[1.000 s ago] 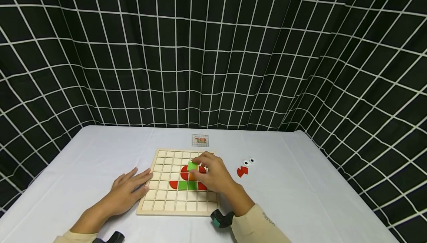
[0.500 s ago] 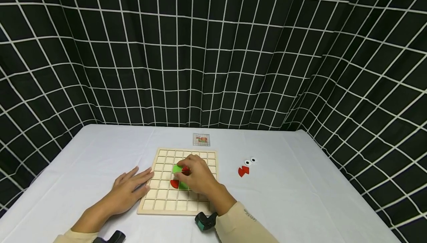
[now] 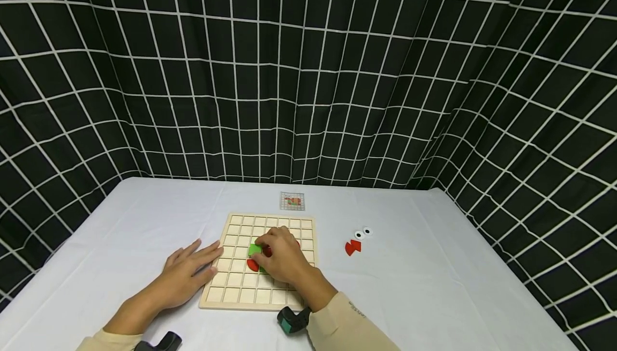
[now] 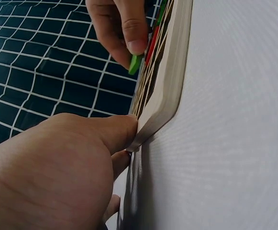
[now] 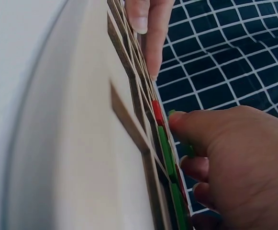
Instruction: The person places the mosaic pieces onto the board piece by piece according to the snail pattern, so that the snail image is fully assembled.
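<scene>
My right hand (image 3: 284,259) pinches a green square tile (image 3: 254,249) between thumb and fingers, over the left-middle part of a wooden grid board (image 3: 232,296). In the left wrist view this green tile (image 4: 135,63) is tilted, close to the board's surface. Just below it in the head view lies a red rounded tile (image 3: 253,266), set in a cell. More red and green tiles on the board are partly hidden under the right hand; a green one (image 5: 165,148) shows in the right wrist view. My left hand (image 3: 188,271) rests with extended fingers at the board's left edge.
To the right of the board lie two loose red tiles (image 3: 355,245) and two round white eye pieces (image 3: 359,235). A small picture card (image 3: 292,201) with a gridded pattern lies behind the board. A white cloth (image 3: 434,276) covers the table, and gridded black curtains (image 3: 308,72) surround it.
My right hand has carried the green tile leftward across the board, from above the orange and red pieces to the left-middle cells. My left hand stays at the board's edge.
</scene>
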A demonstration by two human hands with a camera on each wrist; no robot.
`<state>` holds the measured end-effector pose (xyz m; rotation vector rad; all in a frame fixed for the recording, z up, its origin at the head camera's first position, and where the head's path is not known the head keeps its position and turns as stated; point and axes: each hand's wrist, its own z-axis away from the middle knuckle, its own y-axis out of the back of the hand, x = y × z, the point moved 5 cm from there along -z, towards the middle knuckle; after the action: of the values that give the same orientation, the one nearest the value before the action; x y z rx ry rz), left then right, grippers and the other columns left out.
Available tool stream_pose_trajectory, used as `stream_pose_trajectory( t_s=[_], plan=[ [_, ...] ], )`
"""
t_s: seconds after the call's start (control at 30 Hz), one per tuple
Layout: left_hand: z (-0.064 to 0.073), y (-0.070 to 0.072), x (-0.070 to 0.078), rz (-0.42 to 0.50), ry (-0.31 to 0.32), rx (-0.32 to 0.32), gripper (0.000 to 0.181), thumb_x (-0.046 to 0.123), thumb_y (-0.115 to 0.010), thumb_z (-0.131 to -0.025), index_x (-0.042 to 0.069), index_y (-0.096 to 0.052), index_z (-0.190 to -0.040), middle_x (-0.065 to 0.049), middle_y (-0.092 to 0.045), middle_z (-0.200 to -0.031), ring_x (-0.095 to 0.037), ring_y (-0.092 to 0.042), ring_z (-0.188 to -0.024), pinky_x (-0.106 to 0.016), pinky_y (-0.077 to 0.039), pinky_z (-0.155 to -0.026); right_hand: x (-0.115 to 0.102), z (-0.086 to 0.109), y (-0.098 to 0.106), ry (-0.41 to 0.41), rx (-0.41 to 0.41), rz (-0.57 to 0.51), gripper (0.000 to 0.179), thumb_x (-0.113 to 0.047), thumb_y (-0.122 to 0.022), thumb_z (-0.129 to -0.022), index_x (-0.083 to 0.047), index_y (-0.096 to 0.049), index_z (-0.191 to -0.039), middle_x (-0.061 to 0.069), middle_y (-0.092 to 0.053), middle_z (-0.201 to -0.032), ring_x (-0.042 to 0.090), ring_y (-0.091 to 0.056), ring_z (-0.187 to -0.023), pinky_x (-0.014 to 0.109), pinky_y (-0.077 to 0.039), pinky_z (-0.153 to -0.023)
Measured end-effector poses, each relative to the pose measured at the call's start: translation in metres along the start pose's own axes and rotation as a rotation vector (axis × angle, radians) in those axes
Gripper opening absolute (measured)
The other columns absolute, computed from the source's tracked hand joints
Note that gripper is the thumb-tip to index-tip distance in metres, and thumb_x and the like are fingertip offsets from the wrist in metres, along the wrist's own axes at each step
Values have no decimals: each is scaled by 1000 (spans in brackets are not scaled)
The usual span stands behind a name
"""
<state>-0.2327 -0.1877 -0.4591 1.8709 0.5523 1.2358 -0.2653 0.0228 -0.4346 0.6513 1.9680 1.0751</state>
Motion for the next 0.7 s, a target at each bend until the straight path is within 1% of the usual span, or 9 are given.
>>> stream_pose_trajectory(
  t_s=[0.1,0.3,0.53,0.7],
  plan=[
    [0,1,1,-3,-1,4,43,29,-55,-99,8,-56,-137,-10,-43,-147,-48,-19,-137,-66,-5,-104,0,0,-1,8,2,16,25,-34,-73,-87,-17,-73,-106,-9,-60,-99,9,-47,-90,23,-42,-73],
    [0,2,1,-7,-4,8,43,29,-56,-99,8,-56,-136,-10,-43,-147,-48,-20,-137,-66,-5,-104,0,-1,-2,21,2,42,27,-35,-72,-87,-17,-73,-107,-8,-59,-98,9,-45,-87,24,-40,-73],
    [0,1,1,-7,-2,4,43,28,-56,-99,7,-56,-136,-11,-43,-147,-49,-20,-137,-66,-5,-103,0,-1,-3,6,-30,24,30,-35,-71,-89,-16,-72,-111,-6,-59,-103,11,-46,-92,27,-41,-79],
    [0,1,2,-5,-4,8,42,27,-56,-99,7,-56,-136,-12,-43,-147,-49,-20,-137,-67,-5,-103,1,0,-4,12,-34,19,30,-35,-71,-89,-15,-72,-111,-4,-60,-105,11,-47,-94,28,-41,-81]
  ],
)
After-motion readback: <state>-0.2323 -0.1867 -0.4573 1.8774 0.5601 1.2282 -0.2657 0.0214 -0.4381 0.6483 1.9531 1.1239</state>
